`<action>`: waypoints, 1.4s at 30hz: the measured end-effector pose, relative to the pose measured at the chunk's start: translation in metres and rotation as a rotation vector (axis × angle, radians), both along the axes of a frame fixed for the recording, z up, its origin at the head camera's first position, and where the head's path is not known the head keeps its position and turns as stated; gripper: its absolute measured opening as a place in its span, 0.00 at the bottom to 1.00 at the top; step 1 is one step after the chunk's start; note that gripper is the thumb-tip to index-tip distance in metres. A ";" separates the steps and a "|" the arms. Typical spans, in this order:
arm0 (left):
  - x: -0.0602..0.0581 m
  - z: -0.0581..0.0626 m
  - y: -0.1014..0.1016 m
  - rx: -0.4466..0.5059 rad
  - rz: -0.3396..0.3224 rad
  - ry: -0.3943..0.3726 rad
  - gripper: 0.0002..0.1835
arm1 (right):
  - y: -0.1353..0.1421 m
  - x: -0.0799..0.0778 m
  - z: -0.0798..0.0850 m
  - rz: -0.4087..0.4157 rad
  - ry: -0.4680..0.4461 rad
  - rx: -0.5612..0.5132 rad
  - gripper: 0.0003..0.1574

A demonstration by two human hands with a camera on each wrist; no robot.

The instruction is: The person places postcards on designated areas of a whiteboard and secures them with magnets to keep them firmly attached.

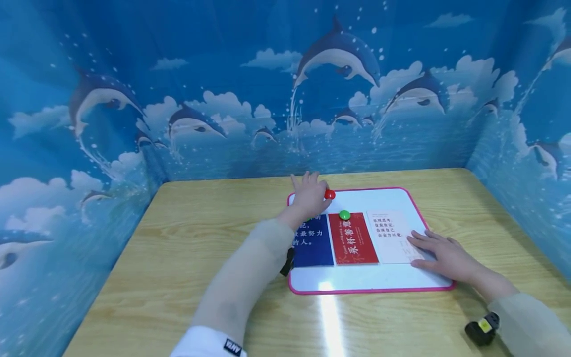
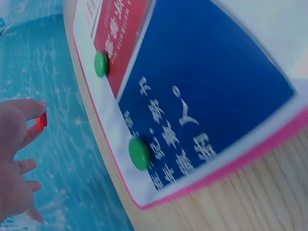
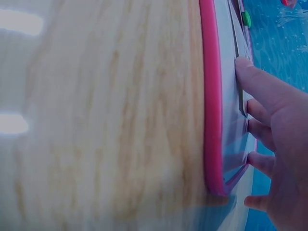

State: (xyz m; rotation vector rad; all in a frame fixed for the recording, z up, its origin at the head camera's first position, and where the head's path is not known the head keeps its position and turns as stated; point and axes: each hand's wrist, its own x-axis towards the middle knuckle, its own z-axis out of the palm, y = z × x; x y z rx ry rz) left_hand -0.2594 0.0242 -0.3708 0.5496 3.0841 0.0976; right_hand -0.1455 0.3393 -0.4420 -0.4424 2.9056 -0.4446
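Observation:
My left hand (image 1: pixel 309 197) pinches a red round magnet (image 1: pixel 329 194) between thumb and forefinger, above the far edge of a pink-framed whiteboard (image 1: pixel 357 278). Three cards lie side by side on the board: a blue card (image 1: pixel 314 254), a red card (image 1: pixel 362 245) and a white card (image 1: pixel 389 249). One green magnet (image 1: pixel 344 215) sits at the red card's top edge. Another green magnet (image 2: pixel 139 154) is on the blue card's edge, mostly hidden by my left arm in the head view. My right hand (image 1: pixel 450 259), fingers extended, rests at the white card's right side.
Beneath the board is a wooden table (image 1: pixel 178 248), with most of its surface to the left. Blue dolphin-printed curtains (image 1: pixel 250 99) enclose the back and both sides. A black wrist device (image 1: pixel 483 329) is strapped at my right sleeve.

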 end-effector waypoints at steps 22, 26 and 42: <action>0.002 0.003 0.041 -0.005 -0.061 -0.018 0.22 | -0.024 0.010 0.003 0.110 0.042 0.001 0.39; 0.001 0.003 0.052 -0.029 -0.070 -0.016 0.23 | -0.025 0.009 0.004 0.111 0.047 0.000 0.38; -0.001 0.002 0.100 -0.162 -0.099 -0.024 0.25 | -0.032 0.011 0.006 0.088 0.073 0.034 0.34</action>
